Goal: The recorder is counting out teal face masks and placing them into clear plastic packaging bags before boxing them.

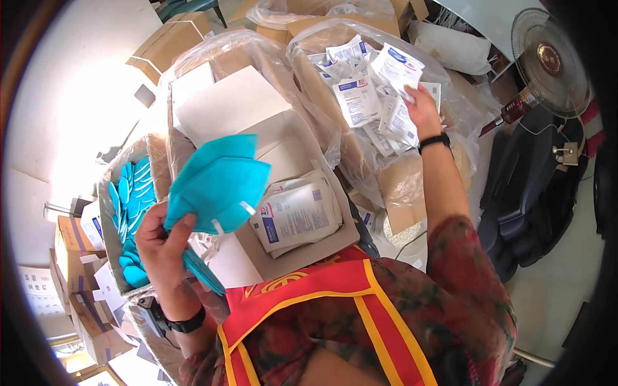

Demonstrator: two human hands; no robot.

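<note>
My left hand (161, 241) is closed around several teal folded face masks (215, 183), which fan out above the thumb; part of the bunch hangs below the hand. Up at the right, my right hand (423, 110) pinches a white packet (396, 66) with blue print, above a heap of like packets (358, 101). That heap lies in a carton lined with clear plastic (460, 138). Between my arms stands an open white box (347, 222), its flap raised, with a stack of white packets (299, 215) inside. The masks in my left hand overlap its left side.
A plastic-lined carton at the left holds many teal masks (134, 193). Brown cartons (84, 289) are piled at the lower left, with another strapped carton (170, 44) at the far left. A fan (547, 61) and a black chair (524, 193) stand at the right.
</note>
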